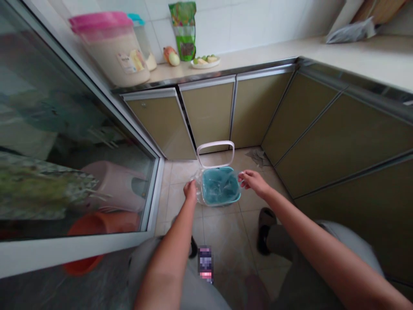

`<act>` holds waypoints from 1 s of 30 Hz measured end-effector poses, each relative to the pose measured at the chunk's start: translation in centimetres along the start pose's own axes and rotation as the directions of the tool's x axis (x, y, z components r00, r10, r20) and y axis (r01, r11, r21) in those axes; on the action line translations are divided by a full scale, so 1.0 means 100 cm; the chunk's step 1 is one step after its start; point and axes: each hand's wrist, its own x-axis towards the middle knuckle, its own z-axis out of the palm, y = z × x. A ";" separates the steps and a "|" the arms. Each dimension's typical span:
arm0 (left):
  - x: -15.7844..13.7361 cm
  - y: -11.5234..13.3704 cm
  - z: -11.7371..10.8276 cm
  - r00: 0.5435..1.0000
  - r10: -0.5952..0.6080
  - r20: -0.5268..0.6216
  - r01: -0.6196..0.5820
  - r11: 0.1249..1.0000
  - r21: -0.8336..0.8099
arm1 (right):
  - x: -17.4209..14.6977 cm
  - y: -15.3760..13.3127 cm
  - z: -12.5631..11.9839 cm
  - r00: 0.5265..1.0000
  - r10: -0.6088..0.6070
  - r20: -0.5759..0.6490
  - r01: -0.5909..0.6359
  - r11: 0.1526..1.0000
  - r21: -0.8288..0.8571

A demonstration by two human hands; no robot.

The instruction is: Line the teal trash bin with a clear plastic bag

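pinched the clear bag (199,193) near opposite edges with left hand (191,188) and right hand (253,181). had it spread across the mouth of the teal bin (239,197), set on the floor (222,232) between the hands. seemed partway along, with bag opened out but not yet let go. just beyond the hands, saw the pale frame (215,144) off the rim, near the cabinet doors (208,112); could not tell whether attached.

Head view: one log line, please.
left hand: holding clear plastic bag | right hand: holding opposite side | bag: across teal rectangular plastic bin | bin: on beige tiled floor
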 end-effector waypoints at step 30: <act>-0.284 0.074 -0.272 0.892 0.146 0.427 0.062 0.897 -0.437 | -0.329 -0.017 -0.131 0.974 -0.198 -0.112 0.143 0.916 -0.374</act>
